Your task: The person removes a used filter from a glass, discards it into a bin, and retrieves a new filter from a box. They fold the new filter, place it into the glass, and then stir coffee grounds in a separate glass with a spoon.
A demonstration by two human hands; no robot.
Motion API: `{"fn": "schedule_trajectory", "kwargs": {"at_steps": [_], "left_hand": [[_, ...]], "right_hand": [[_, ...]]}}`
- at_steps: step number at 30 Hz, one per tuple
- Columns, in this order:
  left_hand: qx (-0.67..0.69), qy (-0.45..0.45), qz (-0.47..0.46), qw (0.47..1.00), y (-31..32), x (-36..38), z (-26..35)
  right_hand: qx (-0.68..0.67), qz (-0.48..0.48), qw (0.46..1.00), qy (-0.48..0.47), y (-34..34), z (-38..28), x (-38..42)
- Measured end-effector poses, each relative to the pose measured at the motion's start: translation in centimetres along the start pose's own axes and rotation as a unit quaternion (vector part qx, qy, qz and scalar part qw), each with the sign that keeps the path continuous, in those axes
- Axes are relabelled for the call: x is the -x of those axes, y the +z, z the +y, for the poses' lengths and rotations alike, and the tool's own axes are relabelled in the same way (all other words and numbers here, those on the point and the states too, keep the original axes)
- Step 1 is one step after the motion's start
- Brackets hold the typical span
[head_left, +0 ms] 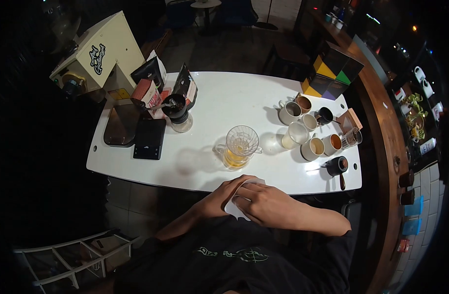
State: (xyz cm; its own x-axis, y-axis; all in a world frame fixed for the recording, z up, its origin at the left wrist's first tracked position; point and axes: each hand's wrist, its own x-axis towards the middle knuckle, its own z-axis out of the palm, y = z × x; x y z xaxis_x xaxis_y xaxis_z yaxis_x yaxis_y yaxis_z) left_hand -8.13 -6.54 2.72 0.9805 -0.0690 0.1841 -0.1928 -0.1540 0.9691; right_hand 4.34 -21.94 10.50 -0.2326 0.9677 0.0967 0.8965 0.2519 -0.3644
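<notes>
Close to my body, at the table's front edge, a white paper coffee filter [236,209] is between my two hands. My left hand [223,197] is closed round its left side. My right hand [269,205] grips it from the right, with fingers curled into its opening. Just beyond them on the table stands a clear ribbed glass dripper [242,137], set on a glass server [233,160] with some yellowish liquid in it. A manual coffee grinder [177,110] with a crank handle stands further back on the left.
A black scale [149,139], coffee bags [186,85] and a cream-coloured machine [99,59] occupy the left of the white table [229,98]. On the right are several cups [312,148], a glass pitcher [296,134], a dark-handled pot [337,166] and a colourful box [332,71].
</notes>
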Motion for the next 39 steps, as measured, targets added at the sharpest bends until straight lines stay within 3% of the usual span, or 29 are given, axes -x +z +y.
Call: {"fn": "schedule_trajectory", "kwargs": {"at_steps": [3, 10, 12, 16, 22, 26, 28, 31, 39], "left_hand": [[0.053, 0.012, -0.006, 0.999, -0.5, -0.1, 1.3], [-0.022, -0.013, 0.024, 0.999, -0.9, 0.0, 1.8], [-0.021, -0.021, 0.073, 0.997, -0.7, -0.3, 2.2], [0.015, -0.027, 0.050, 0.998, -0.8, -0.7, 1.5], [0.037, -0.028, 0.082, 0.996, -1.4, -0.7, 1.6], [-0.005, -0.045, 0.123, 0.991, -1.6, -0.9, 2.3], [-0.041, -0.052, 0.134, 0.989, -1.8, -1.0, 2.3], [-0.073, -0.008, 0.129, 0.989, -2.1, -1.3, 1.5], [-0.064, -0.009, 0.157, 0.985, -2.9, -2.6, 1.3]], "right_hand": [[0.017, -0.027, 0.999, 0.001, -0.3, 0.0, -0.6], [0.070, -0.051, 0.996, -0.023, 0.5, 0.4, -2.1], [0.071, -0.058, 0.996, -0.010, 0.6, 0.5, -2.3], [0.069, -0.095, 0.993, 0.002, 0.2, 0.9, -2.7], [0.083, -0.058, 0.995, -0.009, -0.5, 1.5, -3.7], [0.084, -0.055, 0.995, -0.014, -0.3, 2.0, -4.4], [0.057, -0.102, 0.993, -0.032, -0.5, 2.0, -4.9], [0.022, -0.120, 0.992, -0.041, 0.0, 3.4, -5.2], [0.024, -0.059, 0.998, -0.020, -3.0, 3.4, -5.3]]}}
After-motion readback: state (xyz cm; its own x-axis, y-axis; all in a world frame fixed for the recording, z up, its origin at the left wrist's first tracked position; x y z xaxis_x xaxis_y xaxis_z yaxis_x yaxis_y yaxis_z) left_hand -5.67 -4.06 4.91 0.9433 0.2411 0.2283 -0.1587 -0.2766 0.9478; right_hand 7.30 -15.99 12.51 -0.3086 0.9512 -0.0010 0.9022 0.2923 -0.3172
